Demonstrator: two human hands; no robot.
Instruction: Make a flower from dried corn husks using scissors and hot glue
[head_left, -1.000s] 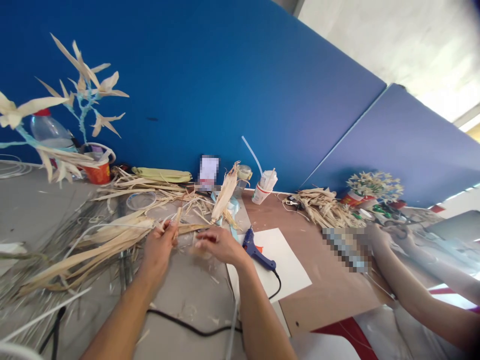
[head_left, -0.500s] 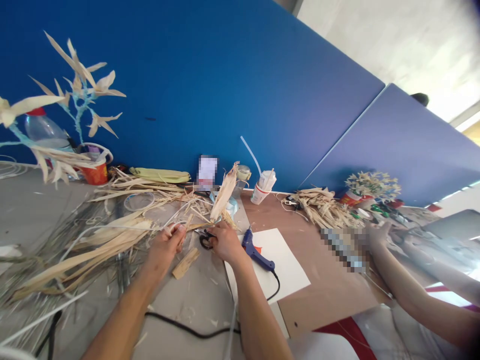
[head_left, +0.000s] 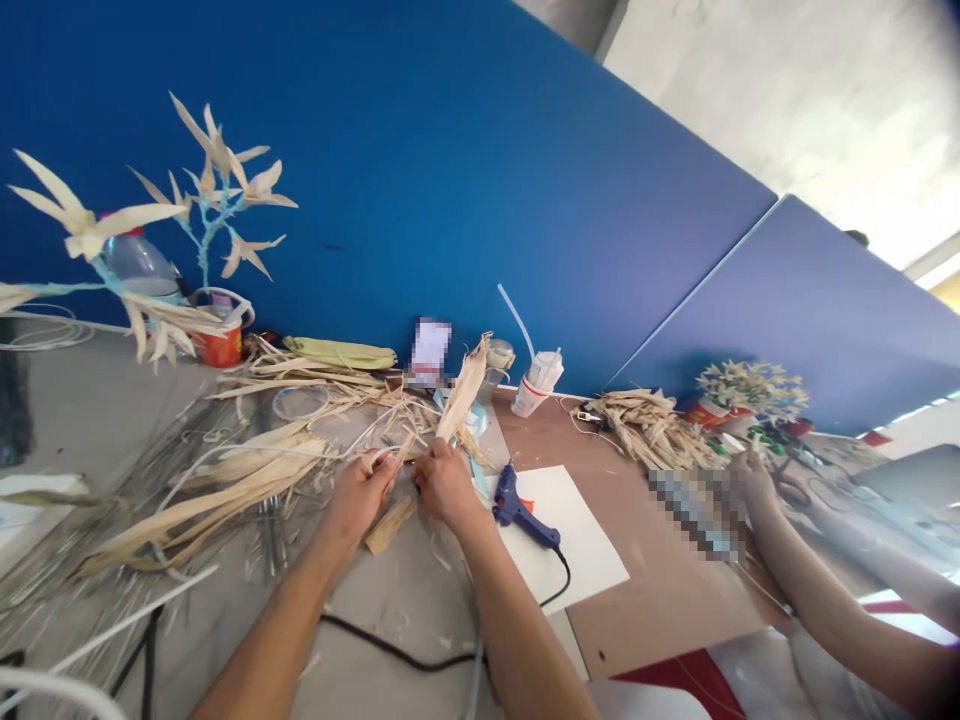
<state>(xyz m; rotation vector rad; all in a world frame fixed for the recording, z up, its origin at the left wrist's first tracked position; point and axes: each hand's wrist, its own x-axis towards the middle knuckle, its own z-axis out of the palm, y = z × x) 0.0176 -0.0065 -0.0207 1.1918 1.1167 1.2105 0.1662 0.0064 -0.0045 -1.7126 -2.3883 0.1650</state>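
My left hand (head_left: 361, 497) is closed in a pinch on a white wire (head_left: 259, 446) that runs off to the left. A thin husk strip (head_left: 406, 448) sticks up by its fingertips; whether the fingers hold it too I cannot tell. Close beside it, my right hand (head_left: 448, 488) is curled over the scissors (head_left: 412, 482), whose dark handle barely shows under the fingers. The blades are hidden. A dry corn husk (head_left: 463, 388) stands upright just behind my right hand. Below the hands lies a small tan block (head_left: 390, 525).
A blue glue gun (head_left: 529, 512) lies on white paper (head_left: 592, 575) to the right. Dried husks (head_left: 225, 480) and thin wires spread over the left. Husk flowers (head_left: 217, 215) stand in a red cup (head_left: 220, 347). At the right are another person's arms (head_left: 795, 560).
The view has shifted, so most things sit further right. My right hand has turned over the scissors, covering most of their handles. My left hand still pinches the wire.
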